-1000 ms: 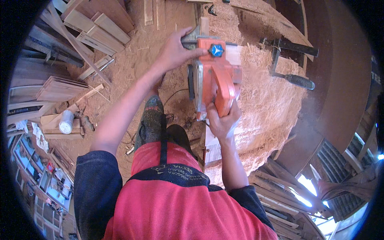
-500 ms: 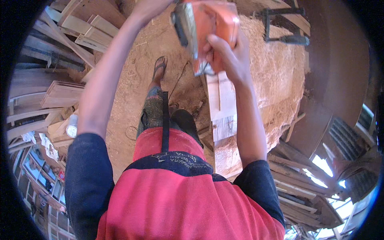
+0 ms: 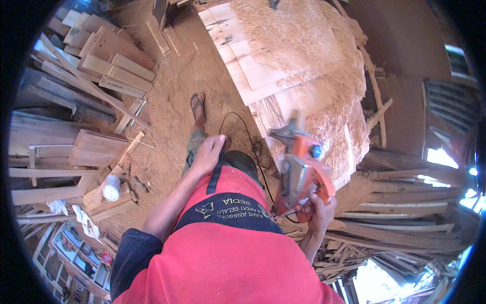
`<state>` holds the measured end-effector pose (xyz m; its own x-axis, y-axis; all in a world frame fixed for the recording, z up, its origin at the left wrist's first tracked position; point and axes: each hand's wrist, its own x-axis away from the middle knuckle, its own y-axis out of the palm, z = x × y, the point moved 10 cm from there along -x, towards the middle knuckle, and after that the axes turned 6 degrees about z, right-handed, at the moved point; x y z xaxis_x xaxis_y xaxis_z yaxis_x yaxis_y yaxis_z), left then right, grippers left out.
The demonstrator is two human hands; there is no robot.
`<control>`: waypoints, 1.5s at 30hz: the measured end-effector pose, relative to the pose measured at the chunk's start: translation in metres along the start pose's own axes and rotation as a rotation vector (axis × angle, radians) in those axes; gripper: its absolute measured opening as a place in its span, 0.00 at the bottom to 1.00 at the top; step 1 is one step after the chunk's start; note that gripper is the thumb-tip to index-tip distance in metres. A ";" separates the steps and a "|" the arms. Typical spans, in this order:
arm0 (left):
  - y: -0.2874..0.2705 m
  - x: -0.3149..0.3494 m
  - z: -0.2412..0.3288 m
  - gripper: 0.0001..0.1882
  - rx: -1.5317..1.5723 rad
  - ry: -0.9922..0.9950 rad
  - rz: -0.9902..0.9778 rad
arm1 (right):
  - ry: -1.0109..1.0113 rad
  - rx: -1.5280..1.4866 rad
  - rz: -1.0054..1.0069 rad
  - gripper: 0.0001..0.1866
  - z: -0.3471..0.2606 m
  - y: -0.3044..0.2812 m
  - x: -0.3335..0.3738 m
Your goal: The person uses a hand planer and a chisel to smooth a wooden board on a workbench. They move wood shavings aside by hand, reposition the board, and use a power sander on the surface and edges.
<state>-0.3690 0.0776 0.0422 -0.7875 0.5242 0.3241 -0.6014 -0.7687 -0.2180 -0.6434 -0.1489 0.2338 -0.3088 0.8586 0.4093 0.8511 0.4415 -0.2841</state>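
An orange electric hand planer [image 3: 307, 175] hangs tilted at my right side, over the near end of the workbench. My right hand [image 3: 320, 206] is wrapped round its rear handle. From the planer a black cord [image 3: 255, 152] loops across toward my legs. My left hand [image 3: 209, 153] is in front of my waist, off the planer, its fingers curled in beside a hanging black strap [image 3: 215, 175]. What those fingers hold, if anything, is hidden. Pale wooden boards [image 3: 238, 66] lie on the bench, thickly covered with wood shavings [image 3: 298, 45].
Stacked planks [image 3: 116, 55] and short boards [image 3: 96, 147] line the left side. A white tub [image 3: 111, 188] stands near them. Long timber strips [image 3: 405, 207] are piled at the right. Brown dust covers the floor [image 3: 172, 101] around my sandalled foot [image 3: 198, 105].
The planer has come back from the far end toward my right side, still in my right hand. My left hand has left the planer area and dropped to my waist.
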 end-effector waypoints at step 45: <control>0.051 -0.120 0.124 0.26 -0.268 0.212 -0.197 | -0.451 0.019 1.001 0.22 -0.047 -0.197 -0.058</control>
<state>-0.2880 -0.0700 0.1059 -0.6474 0.7374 0.1925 -0.7353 -0.5379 -0.4123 -0.7737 -0.2977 0.3069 0.3883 0.8452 -0.3672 0.7975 -0.5079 -0.3255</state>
